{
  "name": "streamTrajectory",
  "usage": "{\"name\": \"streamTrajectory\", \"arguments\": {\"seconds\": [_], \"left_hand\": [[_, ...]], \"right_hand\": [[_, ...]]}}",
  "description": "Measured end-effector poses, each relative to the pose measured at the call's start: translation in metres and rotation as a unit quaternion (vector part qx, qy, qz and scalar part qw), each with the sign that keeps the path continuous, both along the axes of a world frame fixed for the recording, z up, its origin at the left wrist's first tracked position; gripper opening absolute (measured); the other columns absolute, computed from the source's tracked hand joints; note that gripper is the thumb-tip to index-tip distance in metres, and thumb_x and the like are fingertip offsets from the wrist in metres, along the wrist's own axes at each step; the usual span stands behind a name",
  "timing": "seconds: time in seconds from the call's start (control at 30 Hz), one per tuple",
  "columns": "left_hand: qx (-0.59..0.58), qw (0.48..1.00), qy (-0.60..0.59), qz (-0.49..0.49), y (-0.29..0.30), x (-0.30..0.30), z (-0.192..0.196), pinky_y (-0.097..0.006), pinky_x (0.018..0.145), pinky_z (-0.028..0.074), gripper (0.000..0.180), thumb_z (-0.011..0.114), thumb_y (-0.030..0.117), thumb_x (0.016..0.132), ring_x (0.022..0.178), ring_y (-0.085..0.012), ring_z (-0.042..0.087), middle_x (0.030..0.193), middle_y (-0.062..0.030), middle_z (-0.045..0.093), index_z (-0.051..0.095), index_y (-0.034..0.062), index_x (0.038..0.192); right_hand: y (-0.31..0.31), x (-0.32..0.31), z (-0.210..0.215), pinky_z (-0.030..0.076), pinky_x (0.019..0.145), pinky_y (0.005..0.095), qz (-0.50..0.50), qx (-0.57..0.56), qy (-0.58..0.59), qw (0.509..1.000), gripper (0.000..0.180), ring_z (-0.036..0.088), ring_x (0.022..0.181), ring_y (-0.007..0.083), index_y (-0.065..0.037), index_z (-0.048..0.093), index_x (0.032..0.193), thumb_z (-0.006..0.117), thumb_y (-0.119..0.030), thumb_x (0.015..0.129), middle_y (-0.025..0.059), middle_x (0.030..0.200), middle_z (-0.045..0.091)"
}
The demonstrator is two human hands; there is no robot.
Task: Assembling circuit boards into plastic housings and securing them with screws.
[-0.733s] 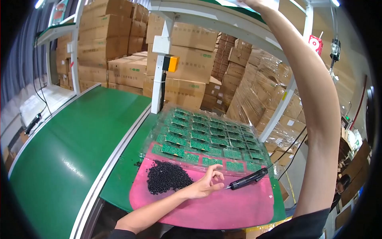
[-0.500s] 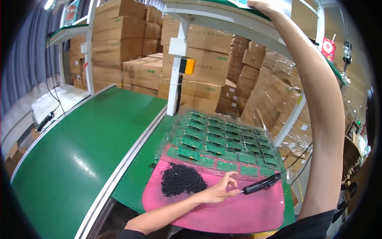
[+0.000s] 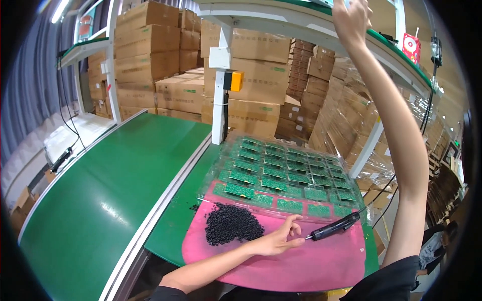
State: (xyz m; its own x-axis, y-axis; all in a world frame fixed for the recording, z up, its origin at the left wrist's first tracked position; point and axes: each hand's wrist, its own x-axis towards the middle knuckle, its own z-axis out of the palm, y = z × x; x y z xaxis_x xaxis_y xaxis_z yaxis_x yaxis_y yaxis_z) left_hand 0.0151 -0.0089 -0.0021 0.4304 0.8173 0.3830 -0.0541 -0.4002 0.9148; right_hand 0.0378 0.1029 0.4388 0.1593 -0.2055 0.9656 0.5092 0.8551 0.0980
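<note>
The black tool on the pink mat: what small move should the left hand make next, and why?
Perhaps ease the left hand slightly back from the black tool: its thumb is right by the slim tip, the hand looks empty, and the right hand is raised at the shelf.

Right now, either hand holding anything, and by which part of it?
Left hand: nothing seen held, thumb close to the black screwdriver. Right hand, raised at the shelf: can't tell, the picture's top edge cuts it off.
</note>
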Motion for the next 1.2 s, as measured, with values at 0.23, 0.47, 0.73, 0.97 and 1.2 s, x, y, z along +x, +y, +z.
{"name": "streamTrajectory", "arguments": {"seconds": [0.23, 0.47, 0.73, 0.97, 1.2], "left_hand": [[0.122, 0.966, 0.136, 0.181, 0.000, -0.013, -0.004, -0.042, 0.094, 0.043, 0.073, 0.071, 0.026, 0.088, 0.103, -0.0318, 0.050, 0.111, -0.0185, 0.052, 0.029, -0.0001, 0.142], [0.118, 0.944, 0.268, 0.152, 0.006, -0.006, 0.009, -0.041, 0.102, 0.041, 0.055, 0.069, 0.014, 0.082, 0.113, -0.0311, 0.050, 0.117, -0.0151, 0.054, 0.045, 0.0035, 0.130], [0.086, 0.947, 0.261, 0.163, 0.002, 0.005, 0.008, -0.039, 0.103, 0.040, 0.046, 0.067, 0.009, 0.083, 0.114, -0.0282, 0.052, 0.116, -0.0126, 0.058, 0.051, 0.0034, 0.126], [0.045, 0.957, 0.248, 0.146, 0.004, 0.010, 0.004, -0.039, 0.100, 0.042, 0.043, 0.067, 0.008, 0.082, 0.112, -0.0287, 0.053, 0.112, -0.0126, 0.059, 0.053, 0.0034, 0.123], [0.047, 0.952, 0.254, 0.163, 0.004, 0.009, 0.004, -0.039, 0.099, 0.043, 0.041, 0.067, 0.008, 0.082, 0.111, -0.0288, 0.053, 0.111, -0.0124, 0.059, 0.054, 0.0030, 0.121]], "right_hand": [[0.008, 0.092, -0.228, 0.034, 0.094, 0.0411, 0.002, -0.033, -0.323, 0.946, 0.039, 0.049, 0.108, 0.0297, -0.008, 0.054, 0.112, 0.068, -0.008, 0.076, 0.0137, 0.114, 0.054], [0.016, 0.197, -0.384, 0.049, 0.080, 0.0374, 0.067, -0.402, -0.276, 0.871, 0.033, 0.060, 0.089, 0.0283, -0.001, 0.052, 0.113, 0.065, -0.004, 0.083, 0.0148, 0.097, 0.059], [0.006, 0.231, -0.415, 0.047, 0.084, 0.0353, 0.103, -0.468, -0.357, 0.802, 0.021, 0.061, 0.089, 0.0252, -0.003, 0.064, 0.100, 0.071, -0.011, 0.082, 0.0102, 0.092, 0.063], [-0.008, 0.227, -0.424, 0.036, 0.102, 0.0404, 0.076, -0.436, -0.519, 0.731, 0.032, 0.055, 0.110, 0.0251, -0.009, 0.067, 0.106, 0.075, -0.025, 0.079, 0.0081, 0.109, 0.062], [-0.017, 0.219, -0.427, 0.033, 0.105, 0.0421, 0.078, -0.422, -0.526, 0.734, 0.027, 0.053, 0.108, 0.0250, -0.010, 0.066, 0.104, 0.073, -0.015, 0.079, 0.0055, 0.109, 0.058]]}}
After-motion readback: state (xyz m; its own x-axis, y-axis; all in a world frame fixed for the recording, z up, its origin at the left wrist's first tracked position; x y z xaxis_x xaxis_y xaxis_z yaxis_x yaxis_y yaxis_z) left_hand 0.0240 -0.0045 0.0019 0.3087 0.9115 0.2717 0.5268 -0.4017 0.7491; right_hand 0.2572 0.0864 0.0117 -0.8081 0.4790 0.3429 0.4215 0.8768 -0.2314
